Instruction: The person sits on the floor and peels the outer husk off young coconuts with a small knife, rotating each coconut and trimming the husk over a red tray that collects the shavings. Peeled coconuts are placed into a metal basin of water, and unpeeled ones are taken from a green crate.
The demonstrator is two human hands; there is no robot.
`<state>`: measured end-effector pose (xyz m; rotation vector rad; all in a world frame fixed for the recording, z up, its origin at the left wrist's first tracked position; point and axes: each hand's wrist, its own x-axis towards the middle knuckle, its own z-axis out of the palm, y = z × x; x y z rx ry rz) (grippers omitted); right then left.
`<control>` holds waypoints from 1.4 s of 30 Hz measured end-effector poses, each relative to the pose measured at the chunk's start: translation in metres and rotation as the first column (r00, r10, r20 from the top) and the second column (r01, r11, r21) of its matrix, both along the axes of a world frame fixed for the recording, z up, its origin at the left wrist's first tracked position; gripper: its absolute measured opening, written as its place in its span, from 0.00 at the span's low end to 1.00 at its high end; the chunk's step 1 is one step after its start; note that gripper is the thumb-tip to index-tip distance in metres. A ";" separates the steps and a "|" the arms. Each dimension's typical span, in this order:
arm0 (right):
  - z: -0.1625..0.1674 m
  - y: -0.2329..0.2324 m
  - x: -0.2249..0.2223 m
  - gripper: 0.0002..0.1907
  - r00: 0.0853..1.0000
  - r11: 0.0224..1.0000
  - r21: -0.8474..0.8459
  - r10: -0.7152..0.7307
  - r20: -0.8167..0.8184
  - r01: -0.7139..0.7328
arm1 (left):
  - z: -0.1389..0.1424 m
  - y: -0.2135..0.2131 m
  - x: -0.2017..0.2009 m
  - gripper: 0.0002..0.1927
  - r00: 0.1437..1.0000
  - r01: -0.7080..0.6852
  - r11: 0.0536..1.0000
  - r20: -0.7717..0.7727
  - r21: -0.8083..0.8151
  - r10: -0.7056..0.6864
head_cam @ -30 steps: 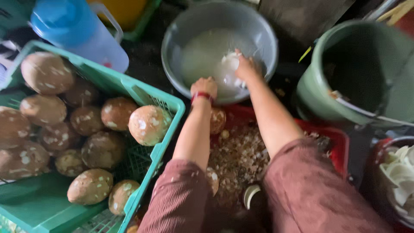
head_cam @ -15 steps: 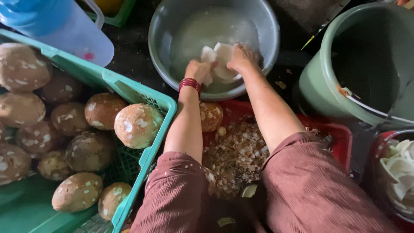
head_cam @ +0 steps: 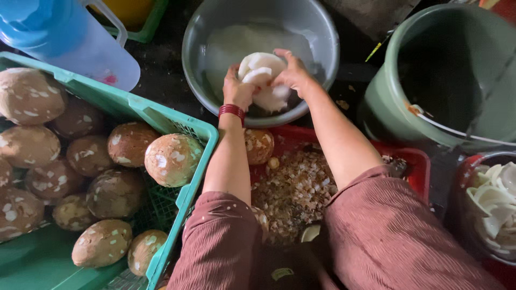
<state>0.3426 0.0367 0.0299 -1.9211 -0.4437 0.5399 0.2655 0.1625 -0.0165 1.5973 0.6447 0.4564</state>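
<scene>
Upper left of the frame: a blue jug (head_cam: 64, 37) stands behind a green crate (head_cam: 183, 177) filled with brown coconuts (head_cam: 172, 159). Centre top: a grey basin (head_cam: 199, 64) holds cloudy water. Over it, the left hand (head_cam: 236, 88), with a red bangle (head_cam: 231, 110) at the wrist, and the right hand (head_cam: 293, 72) together grip a white peeled coconut (head_cam: 263, 80), fingers closed around it from both sides. Below centre, a red tray (head_cam: 414, 166) holds brown shavings (head_cam: 295, 188). Right side: a green bucket (head_cam: 392, 113); lower right, a bowl of white coconut pieces (head_cam: 494, 193).
</scene>
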 end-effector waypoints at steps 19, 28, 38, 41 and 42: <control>0.034 -0.028 -0.063 0.14 0.905 0.915 -0.041 -0.390 0.170 0.401 | 0.019 -0.034 -0.034 0.22 0.959 -0.273 0.849 0.062 0.452 0.276; 0.018 -0.007 -0.033 0.25 0.996 0.987 -0.158 0.022 -0.090 -0.036 | 0.032 -0.019 -0.021 0.18 0.933 0.067 0.892 -0.344 0.448 0.103; 0.001 0.012 -0.010 0.32 0.931 0.616 -0.787 0.297 0.214 -0.016 | -0.016 0.000 0.005 0.20 0.895 0.225 0.893 -0.445 0.389 -0.032; 0.005 0.006 -0.014 0.31 0.972 0.639 -0.763 0.228 0.065 -0.098 | -0.007 0.004 -0.002 0.26 0.902 0.198 0.953 -0.423 0.228 -0.086; 0.005 0.006 -0.016 0.33 0.971 0.613 -0.785 0.227 0.075 -0.083 | -0.004 0.003 -0.004 0.28 0.904 0.193 0.953 -0.420 0.236 -0.079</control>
